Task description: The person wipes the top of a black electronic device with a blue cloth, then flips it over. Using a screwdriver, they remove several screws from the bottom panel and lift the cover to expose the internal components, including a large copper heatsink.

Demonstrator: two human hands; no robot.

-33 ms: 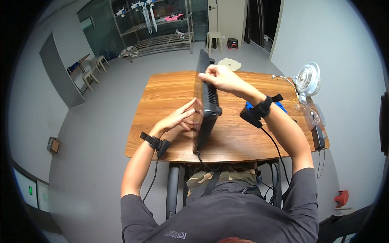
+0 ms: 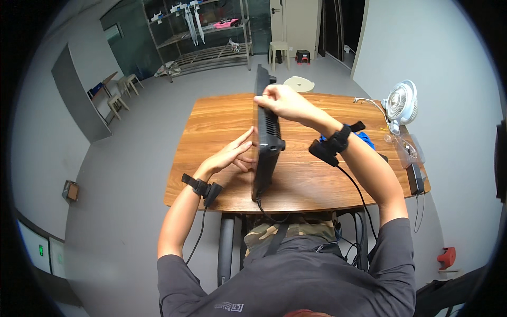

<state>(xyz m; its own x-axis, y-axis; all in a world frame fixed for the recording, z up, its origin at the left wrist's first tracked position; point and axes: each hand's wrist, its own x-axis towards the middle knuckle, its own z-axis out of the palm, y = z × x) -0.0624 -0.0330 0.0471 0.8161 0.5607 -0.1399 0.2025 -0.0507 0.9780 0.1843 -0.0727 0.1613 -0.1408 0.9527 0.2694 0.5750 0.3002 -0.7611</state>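
Note:
A flat black monitor-like panel (image 2: 269, 142) with vent slots stands on its edge on the wooden table (image 2: 211, 121), seen nearly edge-on. Its glossy side faces left and mirrors some fingers. My right hand (image 2: 281, 103) grips its upper edge, fingers bent around it. On the glossy side, my left hand (image 2: 232, 156) has its fingers stretched out and spread, tips at or very near the surface; whether they press on it I cannot tell. A black cable (image 2: 264, 210) runs from the panel's near lower corner over the table edge.
At the table's right side are a white fan (image 2: 401, 103), a clear plastic box (image 2: 406, 150) and a black power adapter (image 2: 415, 178). Something blue (image 2: 365, 139) lies partly behind my right forearm. Cables hang from both wrist straps. A cream stool (image 2: 299, 84) stands beyond the far edge.
The panel's top has tipped slightly to the left, and my right hand has moved left with it. My left hand has hardly moved.

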